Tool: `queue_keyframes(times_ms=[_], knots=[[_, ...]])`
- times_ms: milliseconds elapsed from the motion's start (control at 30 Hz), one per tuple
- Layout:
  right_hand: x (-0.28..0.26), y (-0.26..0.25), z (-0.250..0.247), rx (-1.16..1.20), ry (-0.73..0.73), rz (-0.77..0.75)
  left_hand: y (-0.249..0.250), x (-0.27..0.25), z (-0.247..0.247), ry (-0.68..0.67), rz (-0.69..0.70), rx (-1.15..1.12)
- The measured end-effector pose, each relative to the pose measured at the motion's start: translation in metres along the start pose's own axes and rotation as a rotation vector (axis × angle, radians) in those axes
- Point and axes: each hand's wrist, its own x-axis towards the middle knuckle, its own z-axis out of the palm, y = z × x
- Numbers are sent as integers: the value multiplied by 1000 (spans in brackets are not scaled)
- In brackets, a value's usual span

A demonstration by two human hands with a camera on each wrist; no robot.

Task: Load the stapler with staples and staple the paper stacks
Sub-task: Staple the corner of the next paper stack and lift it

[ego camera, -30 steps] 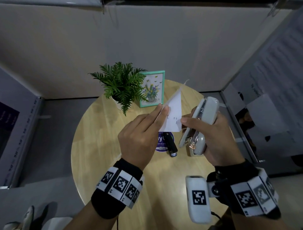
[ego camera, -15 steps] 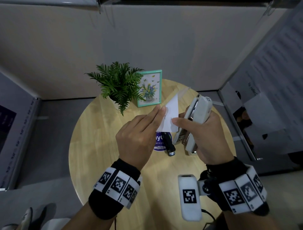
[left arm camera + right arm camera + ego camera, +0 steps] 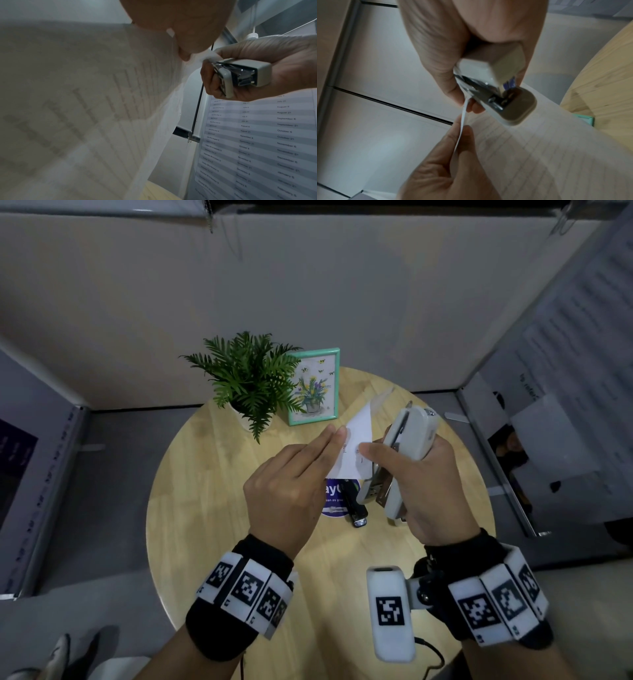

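Note:
My left hand (image 3: 301,470) pinches the edge of a white paper stack (image 3: 356,446) between thumb and fingers and holds it up above the table; this is clearest in the right wrist view, where the left hand (image 3: 453,155) grips the lined paper stack (image 3: 539,148). My right hand (image 3: 428,484) grips a beige stapler (image 3: 409,436), with its index fingertip on the paper's corner. The stapler (image 3: 501,86) has its mouth beside that corner. In the left wrist view the stapler (image 3: 247,75) sits in the right hand (image 3: 283,65), to the right of the paper stack (image 3: 85,108).
A small black stapler (image 3: 356,505) lies on a blue sticker (image 3: 334,501) on the round wooden table (image 3: 205,525). A potted fern (image 3: 250,378) and a teal picture frame (image 3: 313,386) stand at the back. Printed sheets (image 3: 257,135) hang on the right wall.
Both hands have drifted slightly left and away with paper and stapler. The stapler has come closer to the paper's corner.

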Motion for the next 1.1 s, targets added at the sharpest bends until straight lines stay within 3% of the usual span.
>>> queue_keyframes(times_ms=[167,333,433,533,800,1100], knots=[[3,-4,1,25,-10,12,-9,-4,0,-27,-153,-74],[26,14,-13,-65,40,68,-34,-12,-1,-29,-631,-347],[45,41,-23,-169,68,141,-52,-15,-6,-44,-787,-372],[70,80,-30,-431,74,190,-64,-21,-12,-86,-890,-349],[109,176,-26,-1052,-65,272,-86,-50,-19,-74,-980,-278],[130,192,-26,-1169,-107,357,-90,-62,-20,-9,-962,-313]])
